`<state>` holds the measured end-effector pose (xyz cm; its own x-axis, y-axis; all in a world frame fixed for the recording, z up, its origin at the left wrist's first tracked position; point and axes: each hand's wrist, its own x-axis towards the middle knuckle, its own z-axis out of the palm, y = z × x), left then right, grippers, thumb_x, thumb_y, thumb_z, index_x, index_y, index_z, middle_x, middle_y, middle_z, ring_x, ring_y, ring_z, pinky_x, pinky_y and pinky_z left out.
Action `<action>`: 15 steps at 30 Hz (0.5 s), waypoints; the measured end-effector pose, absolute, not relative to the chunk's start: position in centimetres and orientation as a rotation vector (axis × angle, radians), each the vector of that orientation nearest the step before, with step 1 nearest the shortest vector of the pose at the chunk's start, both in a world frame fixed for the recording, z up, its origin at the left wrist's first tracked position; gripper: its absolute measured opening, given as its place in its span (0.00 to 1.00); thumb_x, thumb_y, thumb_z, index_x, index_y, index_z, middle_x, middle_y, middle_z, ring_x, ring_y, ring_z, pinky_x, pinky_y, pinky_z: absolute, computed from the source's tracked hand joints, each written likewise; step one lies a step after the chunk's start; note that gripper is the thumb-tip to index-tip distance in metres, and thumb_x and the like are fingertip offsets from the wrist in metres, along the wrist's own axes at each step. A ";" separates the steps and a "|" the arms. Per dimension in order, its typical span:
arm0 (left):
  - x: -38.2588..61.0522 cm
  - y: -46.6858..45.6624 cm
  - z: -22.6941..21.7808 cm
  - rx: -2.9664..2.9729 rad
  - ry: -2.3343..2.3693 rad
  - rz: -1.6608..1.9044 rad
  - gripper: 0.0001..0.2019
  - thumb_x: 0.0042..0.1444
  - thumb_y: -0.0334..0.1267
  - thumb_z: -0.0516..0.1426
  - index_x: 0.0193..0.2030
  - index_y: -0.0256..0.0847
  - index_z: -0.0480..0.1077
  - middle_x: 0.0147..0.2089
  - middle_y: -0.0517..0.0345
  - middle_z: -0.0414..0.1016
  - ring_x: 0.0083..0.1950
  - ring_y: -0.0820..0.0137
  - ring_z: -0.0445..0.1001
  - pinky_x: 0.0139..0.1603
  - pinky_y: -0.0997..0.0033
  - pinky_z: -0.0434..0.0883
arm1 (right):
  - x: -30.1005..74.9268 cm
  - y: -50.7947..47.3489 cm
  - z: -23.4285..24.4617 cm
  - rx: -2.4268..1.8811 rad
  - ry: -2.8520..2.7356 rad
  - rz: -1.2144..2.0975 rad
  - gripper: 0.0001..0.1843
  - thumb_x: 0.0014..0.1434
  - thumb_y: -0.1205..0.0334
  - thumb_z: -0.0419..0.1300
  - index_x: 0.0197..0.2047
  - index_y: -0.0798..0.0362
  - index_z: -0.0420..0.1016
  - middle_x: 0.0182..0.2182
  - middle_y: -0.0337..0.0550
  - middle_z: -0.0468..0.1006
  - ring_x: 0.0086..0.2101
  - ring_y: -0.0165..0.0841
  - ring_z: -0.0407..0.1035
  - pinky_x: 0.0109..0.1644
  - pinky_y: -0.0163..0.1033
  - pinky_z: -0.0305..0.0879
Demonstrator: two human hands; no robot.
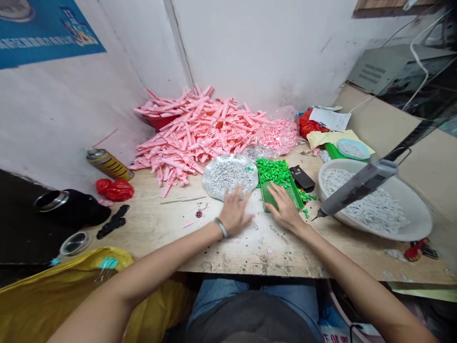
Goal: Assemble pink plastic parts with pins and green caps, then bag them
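Note:
My left hand (pixel 234 212), with a bracelet at the wrist, has its fingers spread just in front of a silvery plate (pixel 210 186) of thin metal pins. Nothing shows in its grasp. My right hand (pixel 284 207) reaches over the near part of a green perforated tray (pixel 293 191), its fingers apart. Whether the fingertips touch the tray I cannot tell. Small green plastic parts (pixel 272 169) are heaped at the tray's far end, and a few lie beside it on the right.
Behind the plate rises a big pile of pink plastic pieces (pixel 214 128). To the right stand a white basin (pixel 423 214) of white parts and a hanging electric screwdriver (pixel 357 188). A spray can (pixel 109 163) and red bag (pixel 119 190) are left.

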<state>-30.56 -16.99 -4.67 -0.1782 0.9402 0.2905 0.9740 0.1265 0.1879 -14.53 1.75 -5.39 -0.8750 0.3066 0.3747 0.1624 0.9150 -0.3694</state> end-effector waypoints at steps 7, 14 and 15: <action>-20.9 -20.5 -6.0 -2.811 -1.815 -0.401 0.47 0.57 0.68 0.43 0.73 0.34 0.44 0.74 0.39 0.45 0.75 0.52 0.42 0.69 0.34 0.29 | -11.2 0.4 -4.8 -0.330 -2.516 0.582 0.26 0.68 0.58 0.49 0.68 0.51 0.58 0.66 0.49 0.60 0.64 0.40 0.56 0.69 0.55 0.51; -31.9 -22.0 -4.6 -2.549 -2.119 -0.277 0.42 0.61 0.63 0.44 0.73 0.36 0.42 0.74 0.36 0.42 0.75 0.52 0.40 0.68 0.36 0.25 | -10.6 -2.9 -4.0 -0.179 -2.550 0.504 0.30 0.66 0.60 0.52 0.70 0.52 0.53 0.67 0.51 0.58 0.65 0.43 0.54 0.68 0.58 0.53; -33.2 -23.2 -4.3 -2.533 -2.117 -0.255 0.41 0.61 0.62 0.45 0.74 0.38 0.42 0.74 0.37 0.43 0.75 0.52 0.40 0.68 0.36 0.25 | -10.7 -3.8 -4.1 -0.116 -2.557 0.508 0.31 0.66 0.61 0.53 0.70 0.52 0.53 0.67 0.51 0.59 0.65 0.44 0.54 0.68 0.59 0.54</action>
<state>-33.17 -23.18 -4.32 0.1764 0.9843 0.0088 0.9583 -0.1738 0.2269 -10.74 -3.77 -4.05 -0.8580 0.1799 0.4811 -0.0176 0.9258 -0.3776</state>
